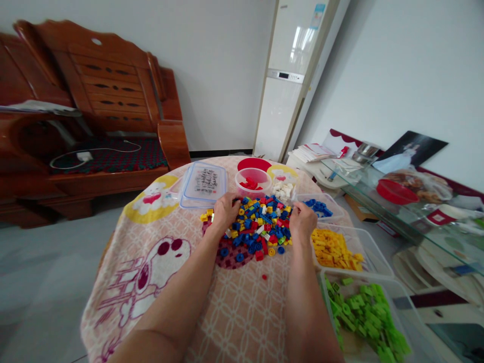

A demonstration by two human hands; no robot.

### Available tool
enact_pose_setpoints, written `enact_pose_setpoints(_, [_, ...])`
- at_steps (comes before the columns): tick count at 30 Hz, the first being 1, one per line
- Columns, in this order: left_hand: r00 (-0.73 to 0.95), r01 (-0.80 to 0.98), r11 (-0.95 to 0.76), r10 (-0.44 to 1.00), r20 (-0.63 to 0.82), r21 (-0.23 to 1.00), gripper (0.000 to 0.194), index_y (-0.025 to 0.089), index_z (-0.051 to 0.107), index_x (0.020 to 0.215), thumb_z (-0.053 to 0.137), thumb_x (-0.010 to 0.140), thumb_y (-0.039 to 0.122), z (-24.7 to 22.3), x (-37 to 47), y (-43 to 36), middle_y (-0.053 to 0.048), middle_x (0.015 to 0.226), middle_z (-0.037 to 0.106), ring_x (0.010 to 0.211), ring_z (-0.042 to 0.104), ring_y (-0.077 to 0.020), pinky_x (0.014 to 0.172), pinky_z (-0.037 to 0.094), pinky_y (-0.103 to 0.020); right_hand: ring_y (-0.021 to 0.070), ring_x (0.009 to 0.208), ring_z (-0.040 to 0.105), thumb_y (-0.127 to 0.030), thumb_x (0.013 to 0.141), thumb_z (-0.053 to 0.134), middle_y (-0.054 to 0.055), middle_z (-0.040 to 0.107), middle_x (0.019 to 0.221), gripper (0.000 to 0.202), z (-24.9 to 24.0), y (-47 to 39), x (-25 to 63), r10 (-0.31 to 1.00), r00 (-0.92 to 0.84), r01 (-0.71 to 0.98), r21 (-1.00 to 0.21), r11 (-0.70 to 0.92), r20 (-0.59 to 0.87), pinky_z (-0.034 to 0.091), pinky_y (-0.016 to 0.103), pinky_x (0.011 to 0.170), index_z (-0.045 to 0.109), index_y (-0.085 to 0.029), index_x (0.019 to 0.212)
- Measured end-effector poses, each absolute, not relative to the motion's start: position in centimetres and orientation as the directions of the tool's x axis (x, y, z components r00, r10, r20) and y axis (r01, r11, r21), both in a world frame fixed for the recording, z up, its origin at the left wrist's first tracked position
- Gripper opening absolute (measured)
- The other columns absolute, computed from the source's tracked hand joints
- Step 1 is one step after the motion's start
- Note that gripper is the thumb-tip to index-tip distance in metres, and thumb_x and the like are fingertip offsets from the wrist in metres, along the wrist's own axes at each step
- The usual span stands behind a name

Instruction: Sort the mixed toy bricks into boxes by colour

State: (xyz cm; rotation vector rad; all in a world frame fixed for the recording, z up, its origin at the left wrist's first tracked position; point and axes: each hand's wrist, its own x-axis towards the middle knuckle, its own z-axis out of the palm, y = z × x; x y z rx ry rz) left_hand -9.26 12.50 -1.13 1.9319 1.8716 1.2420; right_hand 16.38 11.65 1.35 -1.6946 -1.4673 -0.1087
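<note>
A pile of mixed toy bricks point(260, 224) in blue, red, yellow and white lies on the cloth-covered table point(242, 312). At the pile's left edge is my left hand point(226, 209), fingers curled at the bricks; what they hold, if anything, is hidden. My right hand point(303, 219) is at the right edge, its fingers pinched together beside the blue bricks' box, their contents too small to tell. Clear boxes on the right hold blue bricks point(318, 207), yellow bricks point(335, 249) and green bricks point(368, 315). Red pieces point(250, 184) sit in a pink round tub behind the pile.
White bricks point(283, 190) lie behind the pile, near a red lid point(254, 164). A clear lid with a blue rim point(204, 185) is at the back left. A glass-topped table point(401, 212) stands to the right, a wooden bench point(109, 101) at the far left.
</note>
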Motion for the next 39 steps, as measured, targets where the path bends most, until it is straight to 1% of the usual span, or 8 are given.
enact_pose_setpoints(6, [-0.152,0.719,-0.194,0.893,0.424,0.667,0.029,0.023,0.082,0.104,0.059,0.087,0.021,-1.1,-9.3,12.4,-0.008,0.107,0.079,0.099,0.071,-0.0257,0.094,0.055,-0.036,0.0270,0.077,0.070,-0.015,0.081,0.064,0.012,0.076,0.079,0.019,1.4,11.4,17.1,0.881,0.230,0.901,-0.433,-0.032,0.414,0.050,0.035,0.072,0.081,-0.024,0.078])
enact_pose_setpoints(10, [-0.152,0.730,-0.185,0.894,0.421,0.657,0.029,0.023,0.082,0.104,0.059,0.087,0.021,-1.0,-9.3,12.4,-0.008,0.106,0.079,0.099,0.071,-0.0258,0.093,0.055,-0.036,0.0241,0.072,0.069,-0.014,0.072,0.068,0.007,0.072,0.067,0.017,0.3,11.9,17.2,0.848,0.230,0.891,-0.454,0.014,0.478,0.050,0.032,0.068,0.079,-0.027,0.069])
enact_pose_setpoints(14, [-0.152,0.737,-0.184,0.892,0.425,0.650,0.030,0.023,0.082,0.105,0.058,0.087,0.021,-1.0,-9.3,12.3,-0.009,0.107,0.079,0.100,0.071,-0.0267,0.093,0.055,-0.036,0.0258,0.071,0.069,-0.011,0.072,0.065,0.010,0.075,0.069,0.020,0.0,12.1,17.2,0.844,0.250,0.889,-0.458,-0.006,0.475,0.050,0.034,0.070,0.078,-0.025,0.065])
enact_pose_setpoints(23, [-0.137,0.749,-0.182,0.898,0.419,0.637,0.032,0.022,0.082,0.108,0.056,0.089,0.022,-0.8,-9.3,12.2,-0.010,0.109,0.079,0.102,0.071,-0.0276,0.094,0.055,-0.037,0.0280,0.083,0.072,-0.013,0.080,0.055,0.014,0.081,0.089,0.029,1.5,11.8,17.3,0.730,0.413,0.797,-0.603,-0.001,0.545,0.052,0.036,0.080,0.083,-0.018,0.087])
enact_pose_setpoints(28, [-0.145,0.746,-0.184,0.893,0.426,0.640,0.031,0.021,0.082,0.106,0.056,0.088,0.022,-1.0,-9.3,12.2,-0.010,0.108,0.079,0.100,0.071,-0.0274,0.094,0.056,-0.037,0.0298,0.088,0.073,-0.011,0.083,0.055,0.017,0.082,0.095,0.031,2.5,11.2,17.1,0.815,0.359,0.841,-0.537,-0.071,0.455,0.050,0.036,0.081,0.084,-0.016,0.092])
enact_pose_setpoints(32, [-0.139,0.747,-0.181,0.899,0.416,0.640,0.031,0.021,0.082,0.106,0.056,0.088,0.021,-0.7,-9.2,12.2,-0.009,0.108,0.080,0.102,0.072,-0.0258,0.096,0.056,-0.036,0.0295,0.090,0.073,-0.018,0.089,0.059,0.015,0.081,0.094,0.026,3.3,10.6,16.3,0.901,0.271,0.887,-0.451,-0.097,0.340,0.049,0.035,0.077,0.085,-0.019,0.093])
enact_pose_setpoints(35, [-0.160,0.744,-0.146,0.908,0.386,0.652,0.032,0.021,0.081,0.106,0.056,0.087,0.021,0.0,-9.1,11.9,-0.009,0.110,0.080,0.104,0.072,-0.0260,0.097,0.056,-0.037,0.0270,0.091,0.073,-0.027,0.089,0.066,0.009,0.082,0.093,0.020,3.4,10.5,15.8,0.945,0.191,0.894,-0.445,-0.057,0.264,0.049,0.033,0.077,0.085,-0.023,0.094])
enact_pose_setpoints(39, [-0.232,0.697,-0.166,0.868,0.439,0.698,0.029,0.017,0.081,0.102,0.059,0.085,0.024,2.4,-9.2,10.8,-0.011,0.106,0.080,0.101,0.073,-0.0267,0.098,0.056,-0.038,0.0260,0.090,0.073,-0.025,0.084,0.071,0.007,0.081,0.092,0.014,3.3,10.6,15.6,0.962,0.168,0.880,-0.473,-0.047,0.216,0.049,0.032,0.077,0.084,-0.024,0.090])
